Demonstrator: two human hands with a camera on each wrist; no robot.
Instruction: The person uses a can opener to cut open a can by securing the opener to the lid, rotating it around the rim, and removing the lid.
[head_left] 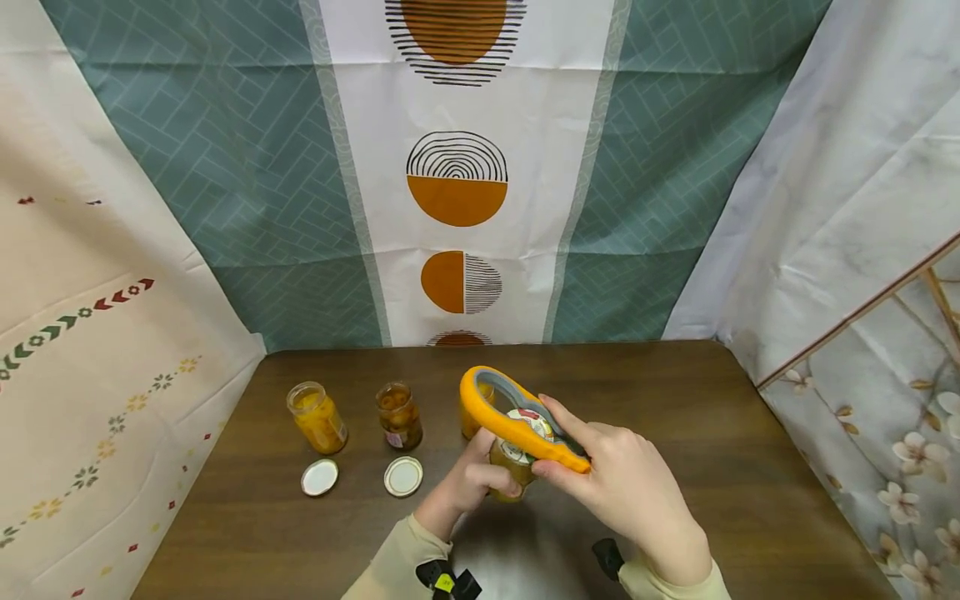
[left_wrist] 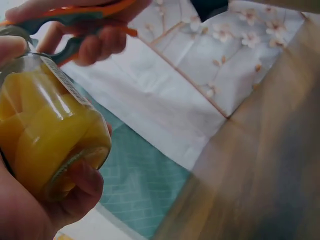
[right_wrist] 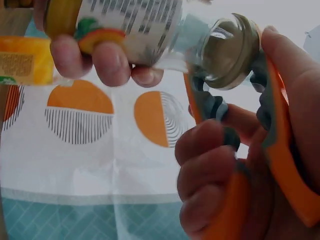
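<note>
My left hand [head_left: 474, 479] grips a glass jar [left_wrist: 50, 125] of yellow fruit pieces around its body. The jar is tilted, and its label shows in the right wrist view. A metal lid [right_wrist: 235, 52] sits on its mouth. My right hand [head_left: 637, 483] holds an orange and grey jar opener [head_left: 513, 429] by its handles. The opener's toothed grey inner edges lie on either side of the lid; in the right wrist view they are close to its rim. Whether both edges touch it I cannot tell.
To the left on the brown table [head_left: 225, 517] stand two lidless jars, one with yellow fruit [head_left: 318, 423] and one with darker contents [head_left: 400, 421]. A white lid [head_left: 320, 477] and another lid [head_left: 403, 477] lie before them. Another yellow jar [head_left: 470, 423] stands partly hidden behind the opener.
</note>
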